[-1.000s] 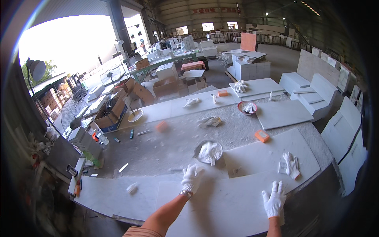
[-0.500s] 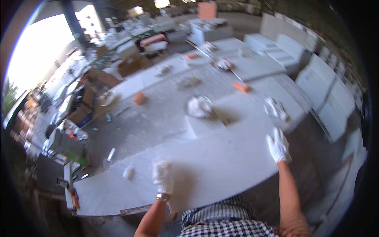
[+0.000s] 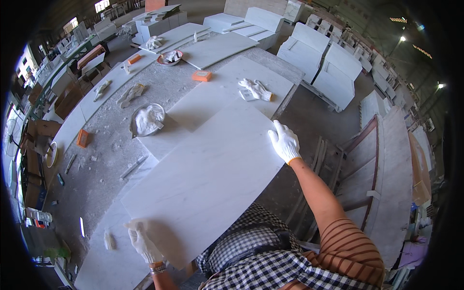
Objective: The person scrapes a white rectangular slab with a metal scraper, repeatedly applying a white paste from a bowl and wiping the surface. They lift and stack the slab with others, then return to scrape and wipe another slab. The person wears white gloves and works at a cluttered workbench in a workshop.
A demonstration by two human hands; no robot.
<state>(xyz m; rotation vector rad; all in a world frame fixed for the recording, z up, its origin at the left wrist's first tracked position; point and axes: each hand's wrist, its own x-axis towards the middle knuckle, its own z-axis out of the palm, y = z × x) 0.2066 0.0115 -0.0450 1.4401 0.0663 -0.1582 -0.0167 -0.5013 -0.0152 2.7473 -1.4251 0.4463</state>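
A large pale marble slab (image 3: 208, 169) with faint grey veins lies before me, slanting from lower left to upper right. My left hand (image 3: 144, 242), in a white knitted glove, is closed on the slab's lower left end, its shadow falling across the stone. At the opposite end my right hand (image 3: 284, 141), gloved in white with an orange cuff, grips the edge. The fingers' undersides are hidden by the slab. Beneath it, at lower left, another pale slab (image 3: 108, 263) shows, with a small whitish object (image 3: 109, 240) on top.
Beyond the slab sit a metal bowl of white material (image 3: 148, 120), an orange block (image 3: 201, 76) and white gloves (image 3: 256, 90). A red-rimmed bowl (image 3: 170, 58) stands farther off. Large white stone blocks (image 3: 314, 60) stand at right back. Wooden-framed panels (image 3: 382, 164) lean at right.
My view has swung to the right, so the table and bowls now appear farther left. Both hands remain at the slab's ends, with the left lower in the picture and the right higher.
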